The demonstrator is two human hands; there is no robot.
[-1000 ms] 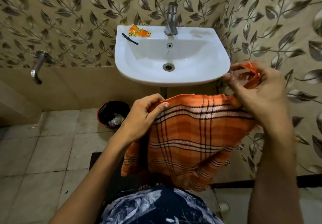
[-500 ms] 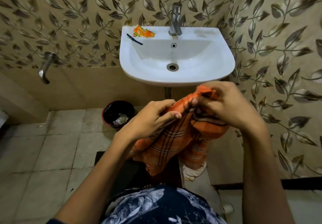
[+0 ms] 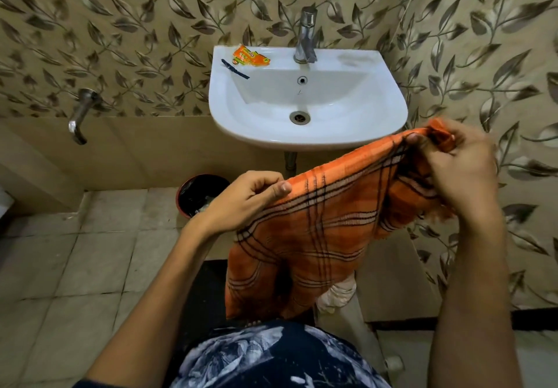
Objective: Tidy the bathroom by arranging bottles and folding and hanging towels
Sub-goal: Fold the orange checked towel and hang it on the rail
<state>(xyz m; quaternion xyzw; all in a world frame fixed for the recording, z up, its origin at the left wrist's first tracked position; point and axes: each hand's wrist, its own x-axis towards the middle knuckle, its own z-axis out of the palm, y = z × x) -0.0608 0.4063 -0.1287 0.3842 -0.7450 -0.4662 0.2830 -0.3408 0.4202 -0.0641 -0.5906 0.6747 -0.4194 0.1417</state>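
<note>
Left hand (image 3: 244, 200) and right hand (image 3: 459, 173) pinch the orange plaid cotton towel (image 3: 320, 236) by its top edge, fingers clamped, so it hangs flat for folding.

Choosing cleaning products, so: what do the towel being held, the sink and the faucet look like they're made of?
The towel: soft woven cloth, probably cotton, orange with dark and pale plaid stripes; it drapes and creases between the left hand and right hand. The sink: glossy white ceramic, judging by its smooth reflective glaze. The faucet: shiny chrome-look metal with mirror highlights.
</note>
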